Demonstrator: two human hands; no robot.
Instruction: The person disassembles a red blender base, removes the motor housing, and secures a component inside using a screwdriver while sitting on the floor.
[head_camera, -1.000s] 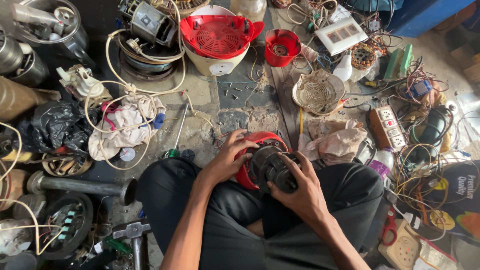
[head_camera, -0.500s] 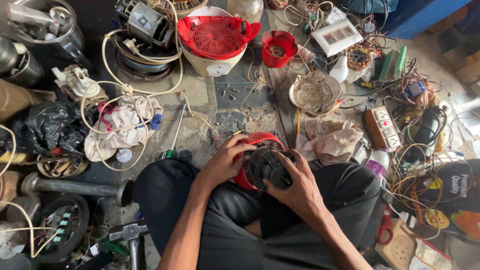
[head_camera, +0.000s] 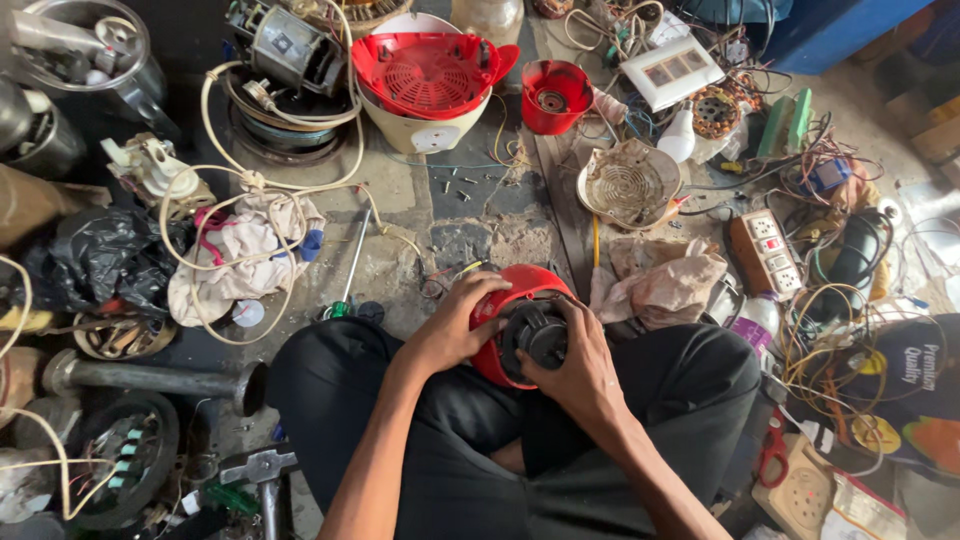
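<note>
Red plastic, rounded and glossy, fills the centre of the frame: a red round appliance housing (head_camera: 515, 310) with a dark circular motor part (head_camera: 540, 333) set in its face rests on the lap of a person seated cross-legged in black trousers (head_camera: 650, 400) on a cluttered workshop floor. The left hand (head_camera: 455, 325) wraps the housing's left side, fingers (head_camera: 490, 285) curled over the upper rim and closed on the plastic. The right hand (head_camera: 580, 370) cups the housing from the right, its fingers (head_camera: 545, 355) narrowly spread and pressed against the dark motor part, thumb toward the red edge. Both hands touch the same piece, nearly meeting across it.

Just beyond the knees, a green-handled screwdriver (head_camera: 345, 285) lies on the bare concrete beside a heap of pale rags (head_camera: 245, 255) looped with a cream power cord (head_camera: 290, 190). Farther off stand a cream appliance base topped with a red slotted lid (head_camera: 430, 75) and a small red plastic cup-shaped part (head_camera: 555, 95). A dirty white strainer bowl (head_camera: 628, 183) sits near crumpled brown cloth (head_camera: 665, 285), with a white multi-socket extension board (head_camera: 767, 250) among tangled wires at right.
</note>
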